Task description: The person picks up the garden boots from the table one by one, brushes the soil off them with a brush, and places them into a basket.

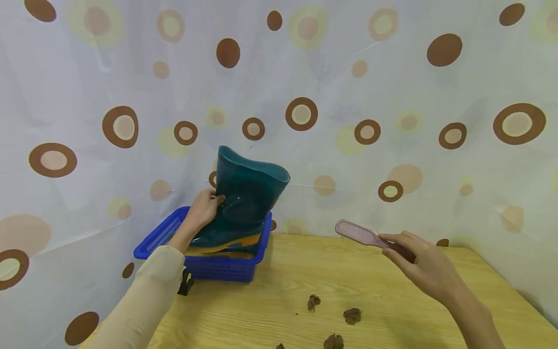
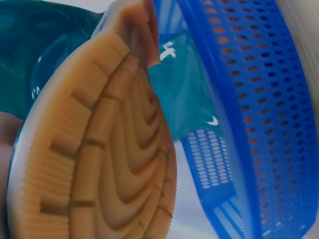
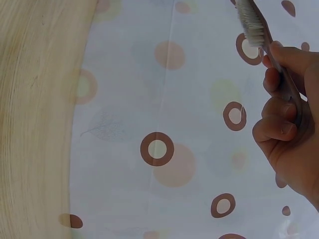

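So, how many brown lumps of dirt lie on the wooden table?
4 in the head view, all near the front edge: one lump, one to its right, one lower, and a small one cut off, so more may be hidden.

Brown clumps [image 1: 352, 315] on the wooden table [image 1: 392, 295] (scattered), against a dotted curtain [image 1: 392, 97].

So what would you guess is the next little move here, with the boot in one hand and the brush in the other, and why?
Probably bringing the two together. The left hand grips the dark green rubber boot, tilted in the blue perforated plastic basket, while the right hand holds the pink long-handled brush above the wooden table, apart from the boot. The boot's tan ridged sole shows reddish smears.
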A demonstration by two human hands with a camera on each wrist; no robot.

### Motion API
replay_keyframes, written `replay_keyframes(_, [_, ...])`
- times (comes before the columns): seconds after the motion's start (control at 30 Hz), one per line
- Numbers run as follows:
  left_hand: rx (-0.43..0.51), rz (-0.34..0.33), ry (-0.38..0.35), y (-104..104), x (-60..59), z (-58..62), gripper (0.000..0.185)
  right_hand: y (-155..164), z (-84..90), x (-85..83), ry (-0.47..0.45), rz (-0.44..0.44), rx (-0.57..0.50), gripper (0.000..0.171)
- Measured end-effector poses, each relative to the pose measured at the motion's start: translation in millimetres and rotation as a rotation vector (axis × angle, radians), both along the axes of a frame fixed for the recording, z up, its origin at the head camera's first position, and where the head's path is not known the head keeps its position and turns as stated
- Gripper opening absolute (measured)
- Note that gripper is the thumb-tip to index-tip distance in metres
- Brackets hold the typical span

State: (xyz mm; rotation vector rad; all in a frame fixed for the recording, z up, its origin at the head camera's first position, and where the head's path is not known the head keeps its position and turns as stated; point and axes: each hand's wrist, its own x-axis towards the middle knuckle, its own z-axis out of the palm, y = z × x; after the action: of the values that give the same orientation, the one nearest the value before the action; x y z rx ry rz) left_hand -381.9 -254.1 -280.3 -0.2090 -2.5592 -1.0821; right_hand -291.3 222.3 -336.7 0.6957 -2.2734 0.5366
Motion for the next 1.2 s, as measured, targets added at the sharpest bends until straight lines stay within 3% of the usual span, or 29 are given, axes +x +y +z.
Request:
replay_keyframes(0.23, [-0.045,0.015,-0.101,-16,-12.0,-9.6,0.047,1,-1.2,-0.4,0.003,0.012,-0.001,0.027])
replay_keyframes(0.43, [-0.128,0.015,-0.135,-21,-18.3,-13.4,0.050,3,-0.2,-0.4,-0.004,0.016,-0.007,0.027])
replay_keyframes(0.7, [-0.163,0.017,-0.178,-21,-24.9,-14.7,0.050,3,-1.4,-1.4,0.001,0.030,-0.010,0.027])
replay_keyframes(0.9, [-0.194,-0.045,-0.196,-22,-29.9,-15.8,0.048,2,-2.2,-2.2,0.010,0.036,-0.007,0.026])
replay_keyframes(1.2, [-0.136,-0.073,-0.247,-24,-29.2,-9.6,0.045,2,-1.5,-3.7,0.004,0.034,0.004,0.026])
